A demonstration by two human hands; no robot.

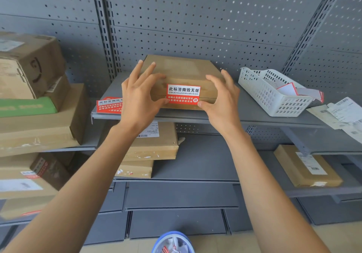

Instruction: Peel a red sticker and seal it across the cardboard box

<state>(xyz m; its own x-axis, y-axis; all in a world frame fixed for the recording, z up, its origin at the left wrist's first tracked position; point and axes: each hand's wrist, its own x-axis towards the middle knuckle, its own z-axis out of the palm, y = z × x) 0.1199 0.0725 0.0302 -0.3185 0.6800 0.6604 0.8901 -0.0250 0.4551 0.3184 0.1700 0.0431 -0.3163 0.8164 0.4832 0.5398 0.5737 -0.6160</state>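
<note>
Red sticker [183,94] stuck flat across the front seam of the cardboard box [180,76] on the shelf [244,113], left hand [138,96] and right hand [223,99] open, thumbs pressing its ends, only rubbing down left.

1. Even, soft daylight-type light, fairly bright; no hard glare.
2. Faint shadows under the shelf [195,116] edge and below the hands.
3. Centre sharp: sticker [183,95] print readable.
4. Left boxes [33,72] smeared w/ motion blur; papers [340,115] at right edge soft.
5. Wide-angle warp: uprights [103,27] bow and lean toward the edges.
6. Bottom of frame dimmer and softer.
</note>
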